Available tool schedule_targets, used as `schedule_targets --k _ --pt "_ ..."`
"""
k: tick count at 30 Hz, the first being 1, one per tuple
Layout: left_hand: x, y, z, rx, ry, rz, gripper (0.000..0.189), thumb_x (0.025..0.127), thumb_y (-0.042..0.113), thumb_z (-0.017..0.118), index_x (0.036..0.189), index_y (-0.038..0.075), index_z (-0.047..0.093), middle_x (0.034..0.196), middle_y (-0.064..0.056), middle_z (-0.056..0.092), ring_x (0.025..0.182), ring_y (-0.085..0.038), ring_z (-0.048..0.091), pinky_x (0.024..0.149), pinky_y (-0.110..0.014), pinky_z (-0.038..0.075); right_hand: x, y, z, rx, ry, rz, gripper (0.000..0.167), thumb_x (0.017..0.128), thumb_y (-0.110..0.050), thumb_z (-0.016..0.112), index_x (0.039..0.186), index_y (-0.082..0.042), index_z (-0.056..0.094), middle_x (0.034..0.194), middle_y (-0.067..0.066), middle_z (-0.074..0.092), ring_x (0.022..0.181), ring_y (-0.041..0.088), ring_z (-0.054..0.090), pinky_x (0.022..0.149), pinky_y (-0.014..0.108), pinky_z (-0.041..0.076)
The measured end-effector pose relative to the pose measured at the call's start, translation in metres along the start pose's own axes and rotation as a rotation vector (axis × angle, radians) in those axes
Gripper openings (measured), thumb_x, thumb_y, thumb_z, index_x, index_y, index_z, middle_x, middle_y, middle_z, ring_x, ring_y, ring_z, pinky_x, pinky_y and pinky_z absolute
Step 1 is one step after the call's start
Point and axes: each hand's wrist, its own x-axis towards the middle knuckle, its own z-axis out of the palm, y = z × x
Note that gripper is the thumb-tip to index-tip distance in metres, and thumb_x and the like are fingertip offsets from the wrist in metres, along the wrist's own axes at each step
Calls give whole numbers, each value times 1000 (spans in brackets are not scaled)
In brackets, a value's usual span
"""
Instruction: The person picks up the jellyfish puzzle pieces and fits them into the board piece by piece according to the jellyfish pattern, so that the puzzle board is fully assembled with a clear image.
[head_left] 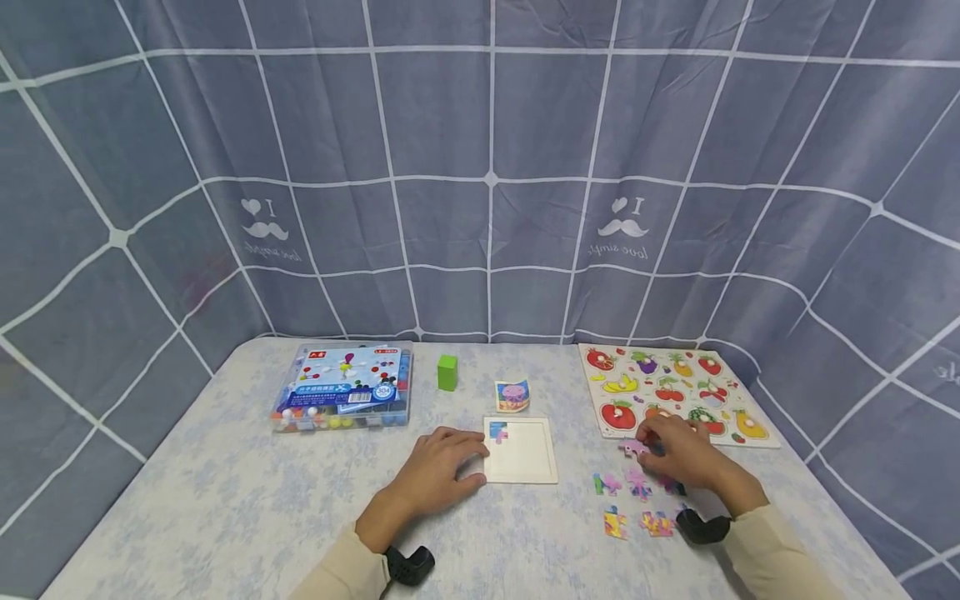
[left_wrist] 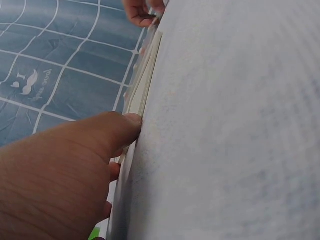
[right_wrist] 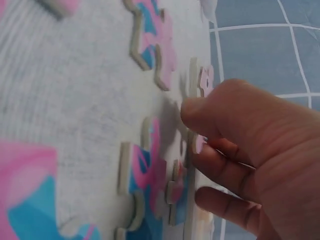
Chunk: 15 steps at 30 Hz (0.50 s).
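Note:
My left hand (head_left: 438, 471) rests at the left edge of a white puzzle tray (head_left: 525, 479), fingers loosely bent. In the left wrist view its thumb (left_wrist: 131, 122) touches the tray's side. One blue and pink piece (head_left: 498, 432) lies in the tray's top left corner. Over at the right, my right hand (head_left: 678, 450) pinches a pink puzzle piece (head_left: 634, 447) between thumb and fingers. The right wrist view shows that piece (right_wrist: 205, 80) partly hidden behind the thumb. Several loose puzzle pieces (head_left: 615, 523) lie in front of and below this hand.
A fruit picture board (head_left: 622, 383) lies behind my right hand. Beyond the tray are a small picture card (head_left: 512, 396) and a green block (head_left: 447, 372). A clear box of coloured parts (head_left: 341, 387) sits at the back left. A checked curtain (head_left: 450, 225) surrounds the table.

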Motion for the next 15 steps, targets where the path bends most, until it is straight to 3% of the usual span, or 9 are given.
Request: schedule_targets --k 8,15 --pt "0 0 -1 -2 -2 0 30 94 33 72 120 20 70 139 0 61 120 -26 54 92 -56 41 2 1 1 45 59 -7 26 86 -19 80 101 -15 59 92 -8 61 96 21 60 96 70 16" --pt "-1 1 0 -13 -1 -5 29 93 32 72 120 20 70 139 -1 61 121 -27 53 93 -57 40 5 -4 11 112 253 -151 28 82 -7 81 107 -9 68 90 -9 62 83 18 58 84 54 31"
